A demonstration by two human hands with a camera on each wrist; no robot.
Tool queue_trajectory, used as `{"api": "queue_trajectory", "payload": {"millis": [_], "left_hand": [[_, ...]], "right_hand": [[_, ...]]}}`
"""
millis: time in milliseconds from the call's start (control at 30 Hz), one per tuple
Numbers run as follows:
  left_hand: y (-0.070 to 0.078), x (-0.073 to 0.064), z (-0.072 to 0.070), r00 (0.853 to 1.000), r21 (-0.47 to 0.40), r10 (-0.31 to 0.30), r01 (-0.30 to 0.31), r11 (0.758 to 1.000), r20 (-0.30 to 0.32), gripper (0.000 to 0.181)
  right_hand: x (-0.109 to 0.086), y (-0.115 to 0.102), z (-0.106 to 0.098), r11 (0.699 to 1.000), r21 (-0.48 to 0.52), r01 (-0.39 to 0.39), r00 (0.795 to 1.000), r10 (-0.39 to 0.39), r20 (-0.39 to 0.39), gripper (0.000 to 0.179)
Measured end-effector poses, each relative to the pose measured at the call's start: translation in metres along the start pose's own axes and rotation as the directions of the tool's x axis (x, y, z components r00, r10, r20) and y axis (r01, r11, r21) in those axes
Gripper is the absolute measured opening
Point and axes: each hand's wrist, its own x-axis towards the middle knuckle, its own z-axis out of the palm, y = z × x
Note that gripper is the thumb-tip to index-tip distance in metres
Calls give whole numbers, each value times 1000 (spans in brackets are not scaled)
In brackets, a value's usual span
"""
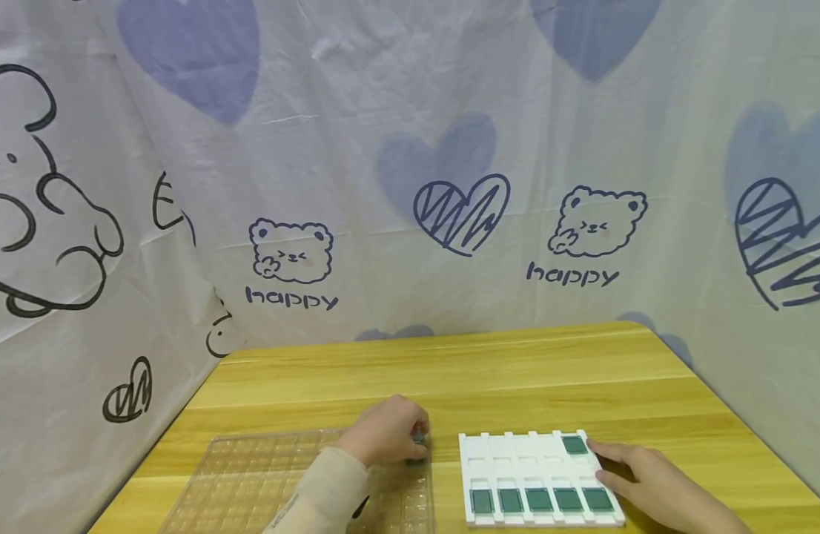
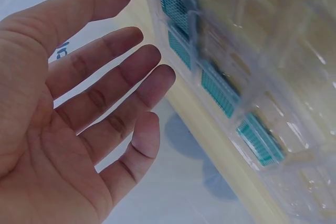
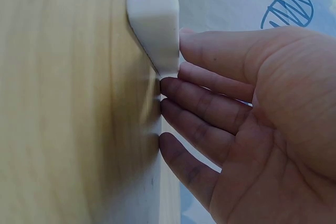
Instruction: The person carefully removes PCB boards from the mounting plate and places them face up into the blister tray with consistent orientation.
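A transparent plastic tray [image 1: 276, 475] with a grid of small pockets lies on the left of the table. My left hand [image 1: 390, 430] is over its far right corner, beside dark green pieces [image 1: 416, 461]. In the left wrist view the fingers are loosely bent and spread, holding nothing, close to several finely ribbed teal pieces [image 2: 219, 92] in the pockets. To the right lies a white slotted holder [image 1: 510, 469] with green square pieces [image 1: 538, 500] along its near row and one in the far right slot. My right hand [image 1: 657, 478] touches the holder's right edge with thumb and fingers.
The wood-grain table [image 1: 450, 371] runs back to a white printed cloth [image 1: 370, 156] that hangs behind and along both sides. A narrow strip of tabletop separates the transparent tray from the white holder.
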Motion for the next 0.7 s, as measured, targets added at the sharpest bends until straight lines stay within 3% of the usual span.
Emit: {"api": "queue_trajectory", "payload": {"millis": [167,533,700], "left_hand": [[5,4,-1,1000,16,14,-13,1000,-1,17],[24,16,-4,999,41,33,-33,999,0,26],[32,25,-2,999,31,32,-33,999,17,25]], "right_hand": [[0,1,1,1000,9,10,1000,-10,-1,62],[0,7,-2,992,-17,121,992,-122,-44,59],[0,7,-2,995,-7,96,995,-97,-38,59]]}}
